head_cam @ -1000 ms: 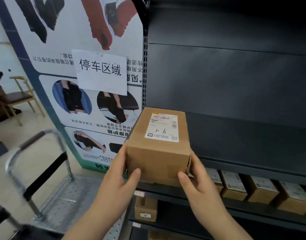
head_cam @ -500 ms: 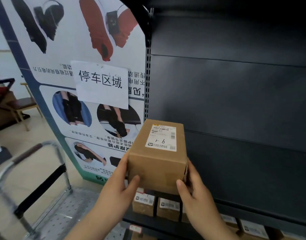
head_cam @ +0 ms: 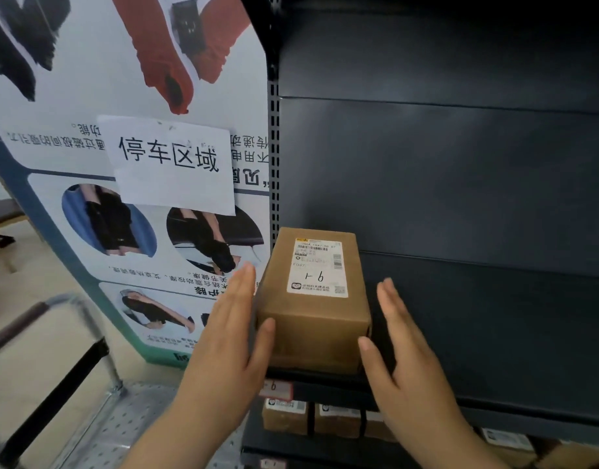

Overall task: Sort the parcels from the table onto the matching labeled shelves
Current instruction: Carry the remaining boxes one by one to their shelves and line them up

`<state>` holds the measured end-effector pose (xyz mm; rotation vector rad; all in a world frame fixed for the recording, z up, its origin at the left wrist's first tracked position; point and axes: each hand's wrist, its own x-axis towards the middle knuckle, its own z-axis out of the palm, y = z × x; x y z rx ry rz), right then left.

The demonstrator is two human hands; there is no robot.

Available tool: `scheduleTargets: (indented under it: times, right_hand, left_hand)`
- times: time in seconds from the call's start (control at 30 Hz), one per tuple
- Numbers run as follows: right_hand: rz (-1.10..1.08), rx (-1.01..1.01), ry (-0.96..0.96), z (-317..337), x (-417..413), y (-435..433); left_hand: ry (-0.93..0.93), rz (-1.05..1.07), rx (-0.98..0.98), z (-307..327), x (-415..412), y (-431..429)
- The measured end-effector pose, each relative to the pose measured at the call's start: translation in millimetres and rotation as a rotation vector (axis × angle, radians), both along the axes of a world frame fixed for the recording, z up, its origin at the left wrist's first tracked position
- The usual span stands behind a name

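Observation:
A brown cardboard parcel (head_cam: 313, 311) with a white label marked "9-1" rests on the dark metal shelf (head_cam: 494, 394), at its far left end. A small red tag (head_cam: 276, 389) marked "9" hangs on the shelf's front edge just below it. My left hand (head_cam: 232, 336) lies flat along the parcel's left side, fingers straight, thumb touching the front face. My right hand (head_cam: 401, 360) is beside the parcel's right side with straight fingers, a small gap showing between them and the box.
On the lower shelf stand several small brown parcels (head_cam: 325, 419). A tall poster board (head_cam: 129, 164) with a white paper sign stands left of the shelf upright. A metal trolley (head_cam: 71, 384) with a perforated deck sits at lower left.
The parcel has gone from held in the air to resting on the shelf. Both hands have let go of their grip and opened flat beside it.

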<state>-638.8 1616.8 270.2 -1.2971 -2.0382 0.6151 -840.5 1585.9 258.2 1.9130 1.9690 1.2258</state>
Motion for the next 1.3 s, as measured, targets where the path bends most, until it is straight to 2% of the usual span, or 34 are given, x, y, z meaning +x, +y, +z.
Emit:
scheduleTargets:
  times: [0.1, 0.17, 0.23, 0.37, 0.5, 0.9, 1.13, 1.3]
  right_hand:
    - [0.013, 0.134, -0.168, 14.3, -5.8, -7.8]
    - [0.012, 0.189, -0.285, 10.5, -13.9, -10.4]
    - [-0.042, 0.294, -0.404, -4.8, -20.5, -7.9]
    - [-0.134, 0.348, -0.528, -31.3, -30.9, 8.2]
    - [-0.173, 0.426, -0.553, -38.4, -35.5, 29.4]
    - [-0.224, 0.379, -0.547, -29.0, -41.0, 40.1]
    - [-0.401, 0.352, -0.546, -34.8, -21.7, 4.1]
    - [-0.529, 0.280, -0.499, -52.4, 15.5, -32.9]
  left_hand:
    - [0.264, -0.038, 0.141, 6.1, -0.7, 4.1]
    - [0.407, -0.093, 0.158, 2.6, 4.1, 9.9]
    - [0.515, -0.128, 0.154, -6.1, 8.8, 16.6]
    - [0.652, -0.131, 0.166, -23.1, 4.8, 32.4]
    - [0.703, -0.111, 0.169, -25.9, -0.9, 52.6]
    - [0.726, -0.127, 0.186, -18.9, -10.2, 69.3]
    - [0.620, -0.328, 0.296, -24.9, 18.0, 58.1]
    - [0.570, -0.490, 0.295, -37.6, 63.2, 49.5]
